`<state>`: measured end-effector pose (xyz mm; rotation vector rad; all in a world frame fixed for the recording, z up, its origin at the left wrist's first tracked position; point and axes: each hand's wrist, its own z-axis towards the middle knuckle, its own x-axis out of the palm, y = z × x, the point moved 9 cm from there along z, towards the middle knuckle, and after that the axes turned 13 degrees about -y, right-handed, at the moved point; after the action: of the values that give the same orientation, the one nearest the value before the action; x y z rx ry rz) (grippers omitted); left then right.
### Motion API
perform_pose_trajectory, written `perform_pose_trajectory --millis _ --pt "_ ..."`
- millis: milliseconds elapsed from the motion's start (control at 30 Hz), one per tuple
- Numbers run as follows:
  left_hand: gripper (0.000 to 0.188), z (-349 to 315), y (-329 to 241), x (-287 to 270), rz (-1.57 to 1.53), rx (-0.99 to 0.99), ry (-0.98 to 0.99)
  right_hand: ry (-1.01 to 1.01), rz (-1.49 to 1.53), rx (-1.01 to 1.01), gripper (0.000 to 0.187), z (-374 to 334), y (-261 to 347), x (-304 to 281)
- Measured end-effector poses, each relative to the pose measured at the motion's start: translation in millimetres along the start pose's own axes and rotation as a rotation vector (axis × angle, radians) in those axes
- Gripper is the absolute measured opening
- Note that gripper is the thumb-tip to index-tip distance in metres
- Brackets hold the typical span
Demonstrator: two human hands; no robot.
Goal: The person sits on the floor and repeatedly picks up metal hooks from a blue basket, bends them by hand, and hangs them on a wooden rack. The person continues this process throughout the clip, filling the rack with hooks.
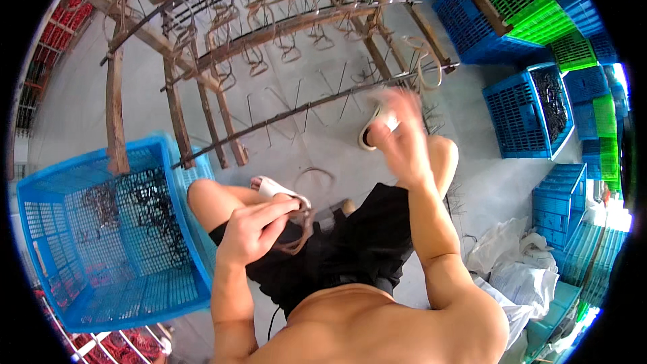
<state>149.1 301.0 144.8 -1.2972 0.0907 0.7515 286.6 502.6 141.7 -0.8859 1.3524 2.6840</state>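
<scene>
My left hand (249, 234) is closed, its fingers pinching a thin brownish loop (308, 224) that hangs over my lap. Whether the loop is wire or a strap, I cannot tell. My right hand (399, 131) is raised above my right knee and smeared by motion, so its fingers do not show clearly. It is close to the right part of a dark rod (306, 106) from which several thin metal hooks stick out. Another pale loop (431, 71) hangs by that rod's right end.
A wooden rack (116, 94) ahead carries more rods with several hanging loops. At my left stands a big blue crate (27, 192) with dark pieces in it. Blue and green crates (495, 104) are stacked on the right, near white plastic bags (522, 283). One loop (317, 178) lies on the floor.
</scene>
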Motion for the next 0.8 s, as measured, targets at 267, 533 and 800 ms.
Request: perform_pose_trajectory --millis 267,533,800 --pt "0.022 15.8 -15.8 20.3 -0.086 0.076 0.141 1.051 0.801 0.425 0.028 -84.5 40.8 80.9" --pt "0.016 -20.4 52.9 58.6 -0.326 -0.606 0.178 0.139 0.333 0.094 0.039 -62.0 -26.5 51.2" --pt "0.014 -11.7 22.2 60.2 0.155 -0.113 -0.401 -0.135 0.958 1.001 0.028 -132.5 -10.3 77.0"
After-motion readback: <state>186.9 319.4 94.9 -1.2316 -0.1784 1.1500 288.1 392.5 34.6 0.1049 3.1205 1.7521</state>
